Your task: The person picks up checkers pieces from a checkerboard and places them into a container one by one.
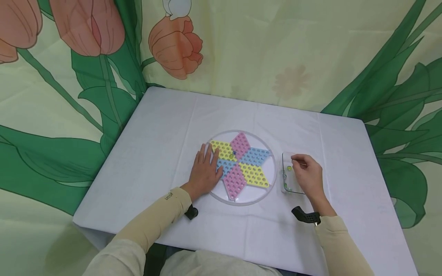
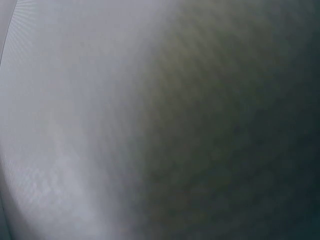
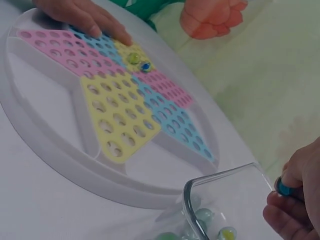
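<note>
My left hand [image 1: 203,172] rests with fingers spread on the left side of a round white Chinese checkers board [image 1: 253,194]. The board carries a star of pink, yellow and blue hole plates. A yellow-green marble [image 3: 134,58] and a blue marble [image 3: 145,66] sit near its middle, just past the left fingertips in the right wrist view. Over a clear plastic box [image 3: 188,197], my right hand [image 1: 309,174] pinches a teal-blue marble [image 3: 284,187] between thumb and fingers. Inside the box lie several marbles, among them a yellow-and-clear one [image 3: 227,233].
A white cloth covers the table [image 1: 165,126], and a curtain [image 1: 248,50] printed with tulips hangs behind it. A black wrist strap [image 1: 307,216] is on the right wrist. The left wrist view is mostly blurred and dark.
</note>
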`<action>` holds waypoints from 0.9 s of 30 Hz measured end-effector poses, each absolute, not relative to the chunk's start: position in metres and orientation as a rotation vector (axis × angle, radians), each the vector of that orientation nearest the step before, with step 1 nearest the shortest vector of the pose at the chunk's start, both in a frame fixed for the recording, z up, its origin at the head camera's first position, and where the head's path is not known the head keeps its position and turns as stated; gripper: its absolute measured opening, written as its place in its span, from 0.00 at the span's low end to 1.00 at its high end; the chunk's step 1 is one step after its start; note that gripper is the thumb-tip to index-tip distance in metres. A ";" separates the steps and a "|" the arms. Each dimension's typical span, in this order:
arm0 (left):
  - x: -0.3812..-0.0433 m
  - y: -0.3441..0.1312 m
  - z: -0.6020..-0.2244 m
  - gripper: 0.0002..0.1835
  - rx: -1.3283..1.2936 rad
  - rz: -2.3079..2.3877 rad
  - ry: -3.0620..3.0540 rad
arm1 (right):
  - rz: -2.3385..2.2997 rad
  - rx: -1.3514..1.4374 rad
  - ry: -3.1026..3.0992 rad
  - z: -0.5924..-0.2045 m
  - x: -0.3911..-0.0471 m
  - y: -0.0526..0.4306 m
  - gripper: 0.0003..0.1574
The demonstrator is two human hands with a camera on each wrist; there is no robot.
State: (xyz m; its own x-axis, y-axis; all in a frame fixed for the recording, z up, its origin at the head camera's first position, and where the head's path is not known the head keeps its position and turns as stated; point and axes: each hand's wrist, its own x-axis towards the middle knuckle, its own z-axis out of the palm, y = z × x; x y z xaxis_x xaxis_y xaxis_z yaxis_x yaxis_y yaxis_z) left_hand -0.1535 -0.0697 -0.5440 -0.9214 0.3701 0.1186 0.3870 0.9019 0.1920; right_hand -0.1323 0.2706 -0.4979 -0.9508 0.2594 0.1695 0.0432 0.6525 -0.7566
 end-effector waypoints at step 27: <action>-0.153 -0.069 -0.539 0.37 -0.591 -0.343 -3.016 | 1.008 -0.270 -2.818 -0.499 -0.132 0.264 0.12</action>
